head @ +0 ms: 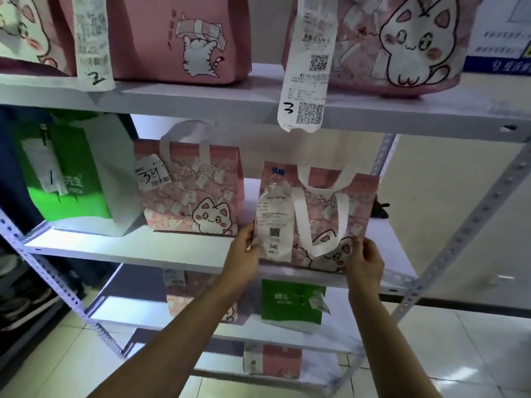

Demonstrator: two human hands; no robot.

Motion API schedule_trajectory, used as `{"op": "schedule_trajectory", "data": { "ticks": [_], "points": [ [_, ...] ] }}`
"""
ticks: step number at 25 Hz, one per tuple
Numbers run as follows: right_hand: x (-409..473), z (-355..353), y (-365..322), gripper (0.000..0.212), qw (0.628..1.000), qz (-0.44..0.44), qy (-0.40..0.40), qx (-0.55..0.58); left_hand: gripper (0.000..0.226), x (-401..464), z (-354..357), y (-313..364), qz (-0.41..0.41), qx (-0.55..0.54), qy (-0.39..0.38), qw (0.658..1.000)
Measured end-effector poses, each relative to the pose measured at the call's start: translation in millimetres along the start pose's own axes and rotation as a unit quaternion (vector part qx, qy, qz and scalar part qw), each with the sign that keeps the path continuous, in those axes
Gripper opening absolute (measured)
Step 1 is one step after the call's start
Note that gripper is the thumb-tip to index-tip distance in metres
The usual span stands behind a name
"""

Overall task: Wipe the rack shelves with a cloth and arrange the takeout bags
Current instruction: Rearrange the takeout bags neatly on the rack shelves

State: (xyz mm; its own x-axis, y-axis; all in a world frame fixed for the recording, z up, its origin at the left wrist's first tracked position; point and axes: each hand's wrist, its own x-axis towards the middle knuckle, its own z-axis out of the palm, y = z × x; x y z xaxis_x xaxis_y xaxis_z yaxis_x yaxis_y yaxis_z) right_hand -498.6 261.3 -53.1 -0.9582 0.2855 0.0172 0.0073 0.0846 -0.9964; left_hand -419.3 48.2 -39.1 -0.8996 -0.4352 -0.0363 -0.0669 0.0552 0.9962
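A pink takeout bag with a cat print [324, 214] stands at the right front of the middle white shelf [120, 248]. A long receipt numbered 046 [274, 225] hangs down its front. My left hand [244, 251] grips the bag's lower left corner and my right hand [365, 259] grips its lower right corner. On the same shelf stand a second pink cat bag [189, 188] in the middle and a green bag [66, 170] at the left. No cloth is in view.
The upper shelf [201, 96] carries pink cat bags [178, 35] [382, 44] with receipts marked 2 and 3. Lower shelves hold a green bag [293, 303] and more pink bags [273, 360]. A perforated metal upright [459, 237] slants down at the right. A small dark object [380, 209] lies behind the held bag.
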Motion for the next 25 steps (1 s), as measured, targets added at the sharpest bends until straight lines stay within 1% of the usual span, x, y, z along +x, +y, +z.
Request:
{"op": "schedule_trajectory", "data": {
  "ticks": [4, 7, 11, 15, 18, 22, 24, 25],
  "points": [
    [26, 7, 1, 0.026, 1.000, -0.015, -0.009, 0.018, 0.046, 11, 14, 10, 0.002, 0.012, -0.010, 1.000],
    [46, 9, 0, 0.029, 1.000, -0.009, -0.024, 0.014, 0.044, 23, 25, 12, 0.010, 0.021, -0.006, 1.000],
    [67, 14, 5, 0.027, 0.999, -0.017, -0.042, 0.003, 0.040, 39, 33, 10, 0.012, 0.030, 0.009, 0.999],
    [77, 17, 9, 0.023, 0.998, -0.030, -0.050, -0.009, 0.048, 52, 32, 5, 0.014, 0.030, 0.004, 0.999],
    [82, 20, 9, 0.023, 0.998, -0.040, -0.055, -0.008, 0.053, 58, 33, 3, 0.013, 0.051, -0.001, 0.999],
    [84, 19, 12, 0.022, 0.998, -0.045, -0.044, -0.006, 0.058, 58, 31, 3, -0.003, 0.065, -0.012, 0.998],
    [78, 18, 13, 0.024, 0.998, -0.054, -0.031, -0.013, 0.061, 55, 27, 2, -0.007, 0.067, -0.003, 0.998],
    [76, 17, 15, 0.026, 0.998, -0.055, -0.023, -0.009, 0.058, 53, 24, 0, -0.008, 0.070, 0.008, 0.997]
  ]
}}
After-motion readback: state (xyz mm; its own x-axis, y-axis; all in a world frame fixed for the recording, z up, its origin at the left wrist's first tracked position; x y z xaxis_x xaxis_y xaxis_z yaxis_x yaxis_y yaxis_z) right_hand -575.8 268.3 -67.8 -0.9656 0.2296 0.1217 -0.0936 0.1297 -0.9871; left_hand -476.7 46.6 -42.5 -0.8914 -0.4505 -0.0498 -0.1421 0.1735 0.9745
